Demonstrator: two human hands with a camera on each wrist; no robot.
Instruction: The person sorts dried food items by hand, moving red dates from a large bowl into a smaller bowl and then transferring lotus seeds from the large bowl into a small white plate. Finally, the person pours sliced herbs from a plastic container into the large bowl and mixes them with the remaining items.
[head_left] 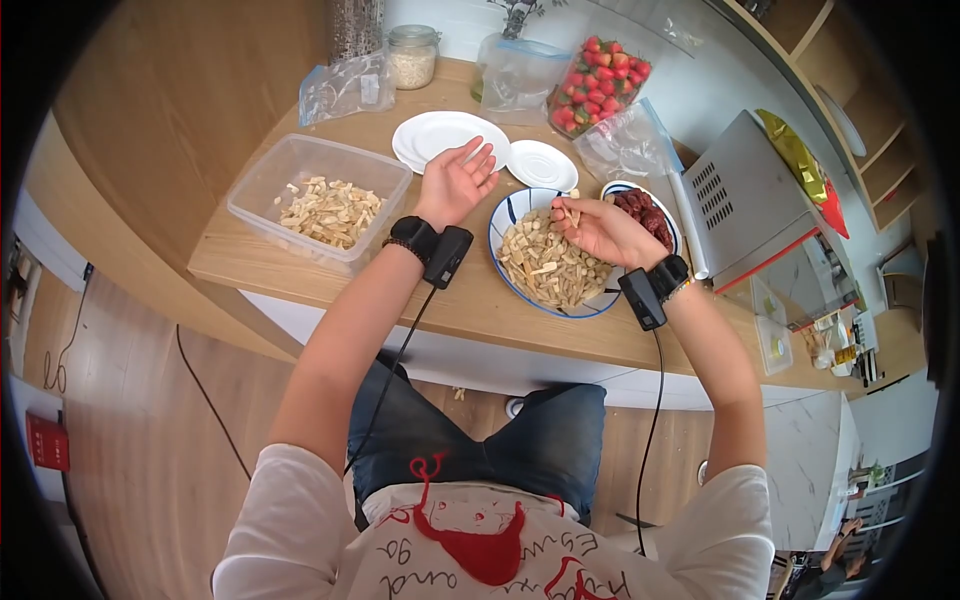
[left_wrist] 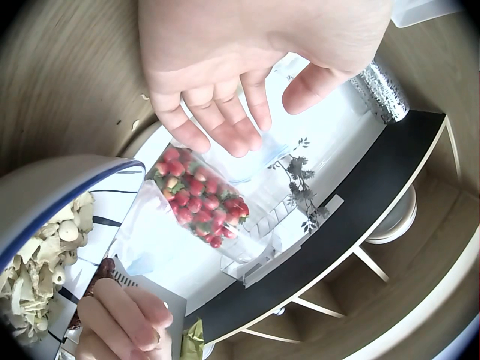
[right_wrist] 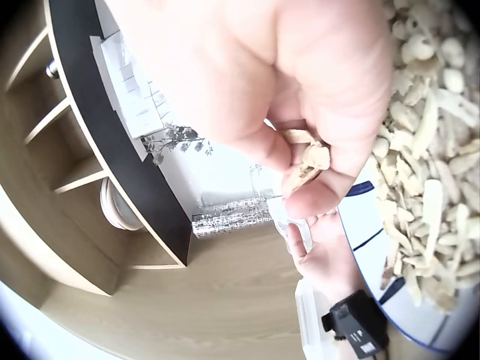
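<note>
Over a white bowl (head_left: 509, 213) with blue lines and a blue rim, my right hand (head_left: 606, 231) pinches a few pale dried slices (right_wrist: 309, 162) between thumb and fingers. More pale dried slices (head_left: 548, 262), mixed with rounder white pieces, fill that bowl. My left hand (head_left: 458, 187) is held palm up with relaxed fingers, between the bowl and a clear plastic tub (head_left: 262, 172); nothing lies in it. Similar cut pieces (head_left: 335, 212) partly cover the tub's bottom. Beyond the left hand lie white plates (head_left: 420, 128) and a smaller white dish (head_left: 540, 163).
Wrinkled dark red dried fruit (head_left: 643, 214) fills a second bowl on the right. Strawberries (head_left: 600, 85) in a clear container, plastic bags (head_left: 350, 88) and a glass jar (head_left: 412, 57) stand along the back. A grey appliance (head_left: 745, 195) borders the right side.
</note>
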